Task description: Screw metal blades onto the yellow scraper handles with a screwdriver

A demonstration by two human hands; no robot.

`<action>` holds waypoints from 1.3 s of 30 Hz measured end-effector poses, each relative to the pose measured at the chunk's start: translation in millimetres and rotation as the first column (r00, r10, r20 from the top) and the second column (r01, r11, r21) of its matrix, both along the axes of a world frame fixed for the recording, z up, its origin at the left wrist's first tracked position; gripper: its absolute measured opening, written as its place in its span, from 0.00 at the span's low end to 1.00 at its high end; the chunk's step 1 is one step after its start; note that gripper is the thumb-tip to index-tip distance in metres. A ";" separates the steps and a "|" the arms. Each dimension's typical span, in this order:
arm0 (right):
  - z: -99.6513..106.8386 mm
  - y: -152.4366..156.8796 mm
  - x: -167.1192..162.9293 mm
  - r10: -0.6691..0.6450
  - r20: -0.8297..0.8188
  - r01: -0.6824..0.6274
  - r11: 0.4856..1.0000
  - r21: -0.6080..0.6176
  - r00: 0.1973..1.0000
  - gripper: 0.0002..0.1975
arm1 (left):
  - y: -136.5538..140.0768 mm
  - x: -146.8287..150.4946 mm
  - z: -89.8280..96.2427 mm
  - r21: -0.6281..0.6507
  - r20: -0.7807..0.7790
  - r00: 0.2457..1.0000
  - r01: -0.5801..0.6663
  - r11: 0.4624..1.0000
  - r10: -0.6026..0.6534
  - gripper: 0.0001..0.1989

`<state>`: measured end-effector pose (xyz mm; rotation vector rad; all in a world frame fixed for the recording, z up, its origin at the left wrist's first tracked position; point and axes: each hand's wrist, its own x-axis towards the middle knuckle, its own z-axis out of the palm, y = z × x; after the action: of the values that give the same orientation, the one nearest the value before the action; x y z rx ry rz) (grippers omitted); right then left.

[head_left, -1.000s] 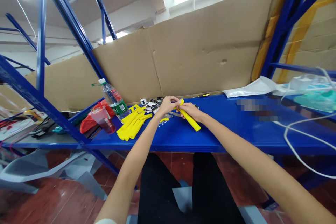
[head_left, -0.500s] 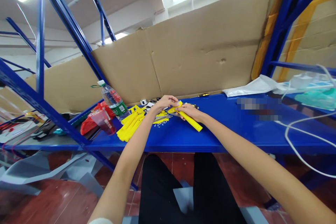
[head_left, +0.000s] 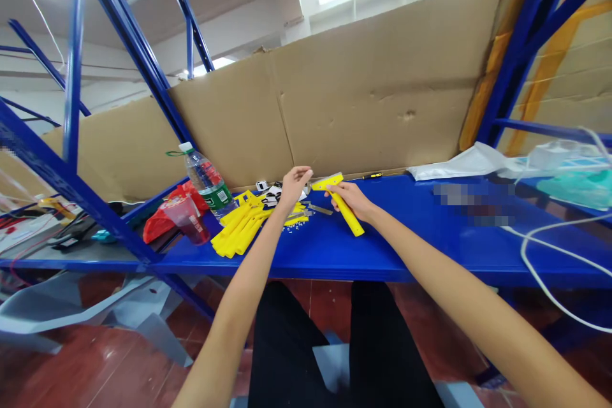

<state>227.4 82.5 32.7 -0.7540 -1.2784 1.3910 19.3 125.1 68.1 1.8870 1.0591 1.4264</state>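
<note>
My right hand (head_left: 352, 199) is closed around a yellow T-shaped plastic handle (head_left: 349, 217), which looks like that of a scraper. Its wide head points up and left, and its grip slants down toward the table's front edge. To the left, my left hand (head_left: 295, 183) is raised over the table with its fingers stretched out, a short gap away from the handle's head. A pile of similar yellow handles (head_left: 239, 229) lies left of my left forearm. Small screws (head_left: 295, 227) are scattered beside the pile, and a flat metal strip (head_left: 320, 209) lies between my hands.
A plastic bottle (head_left: 210, 185), a reddish cup (head_left: 189, 220) and a red bag (head_left: 155, 223) stand left of the pile. A yellow-black screwdriver (head_left: 373, 176) lies by the cardboard wall (head_left: 373, 95). White packaging (head_left: 454, 166) and a white cable (head_left: 526, 255) are on the right.
My left hand has come off the yellow handle's head and moved slightly left and up. My right hand keeps hold of the handle, which now sits a little more upright.
</note>
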 end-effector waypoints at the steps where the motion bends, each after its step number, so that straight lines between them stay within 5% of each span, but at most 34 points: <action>1: 1.7 1.7 1.9 -0.041 -0.034 0.041 0.999 0.011 0.999 0.18 | -3.0 1.5 -7.4 0.050 0.044 0.997 -0.069 0.996 0.066 0.21; 6: 3.6 9.6 8.9 -0.177 -0.136 0.184 0.982 0.040 0.975 0.21 | -26.8 17.1 -35.6 0.224 0.108 0.971 -0.233 0.946 0.214 0.18; 10: -2.2 14.2 7.7 -0.222 -0.142 0.231 0.972 0.050 0.965 0.26 | -47.4 37.8 -41.1 0.521 -0.174 0.950 -0.135 0.843 0.259 0.22; 13: -6.2 16.3 5.2 -0.260 -0.133 0.271 0.961 0.065 0.956 0.30 | -57.8 52.8 -42.5 0.605 -0.348 0.880 -0.051 0.795 0.322 0.25; 19: -7.6 14.6 2.8 -0.295 -0.100 0.306 0.945 0.115 0.950 0.33 | -65.4 64.7 -44.7 0.581 -0.444 0.801 -0.084 0.810 0.402 0.28; 27: -8.2 14.5 2.7 -0.410 -0.045 0.409 0.886 0.218 0.911 0.31 | -71.5 73.4 -37.9 0.492 -0.472 0.785 -0.144 0.859 0.402 0.35; 39: -4.0 7.7 8.2 -0.318 -0.010 0.303 0.893 0.333 0.948 0.24 | -67.7 70.0 -29.5 0.256 -0.510 0.837 -0.073 0.964 0.199 0.44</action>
<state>235.6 90.2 28.7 -0.7217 -1.3172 0.8767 89.3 57.4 38.6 2.5126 1.3517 1.1537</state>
